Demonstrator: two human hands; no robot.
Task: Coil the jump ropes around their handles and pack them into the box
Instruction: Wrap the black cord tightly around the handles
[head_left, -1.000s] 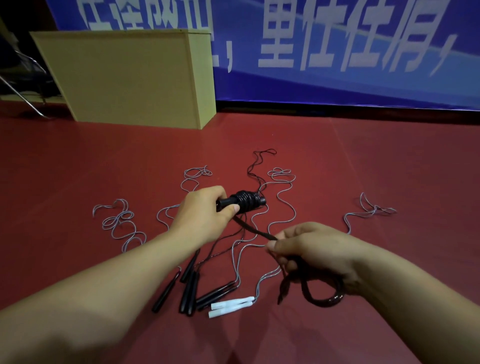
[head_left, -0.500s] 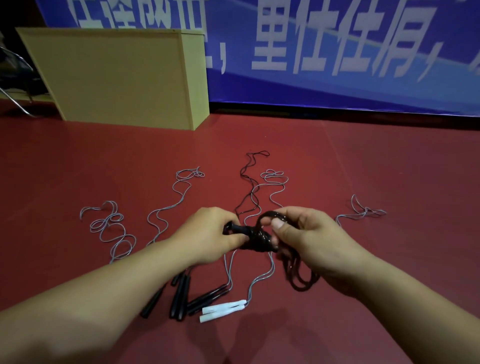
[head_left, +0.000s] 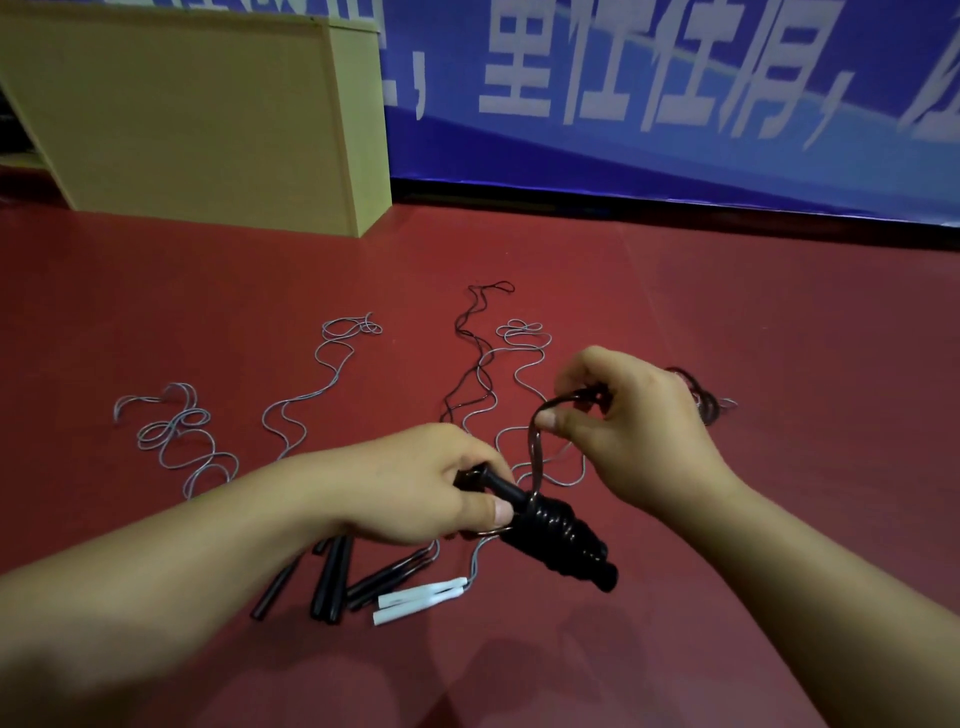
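Observation:
My left hand (head_left: 415, 483) grips the near end of a pair of black handles (head_left: 561, 535) with black rope coiled in several turns around them. My right hand (head_left: 634, 431) pinches the free black rope (head_left: 535, 441) above the handles, and a blurred loop of it trails behind my wrist. On the red floor lie more jump ropes: several black handles (head_left: 332, 582), a white-handled pair (head_left: 421, 597) and loose grey ropes (head_left: 176, 436). A tan cardboard box (head_left: 197, 114) stands at the far left.
A blue banner (head_left: 675, 93) with white characters covers the wall behind. A thin black rope (head_left: 472, 353) and a grey rope (head_left: 519, 343) snake across the floor between my hands and the wall. Red floor stretches to the right.
My right hand has lifted up and to the right, pulling the rope away from the handles. My left hand has turned the coiled handles so they point down to the right.

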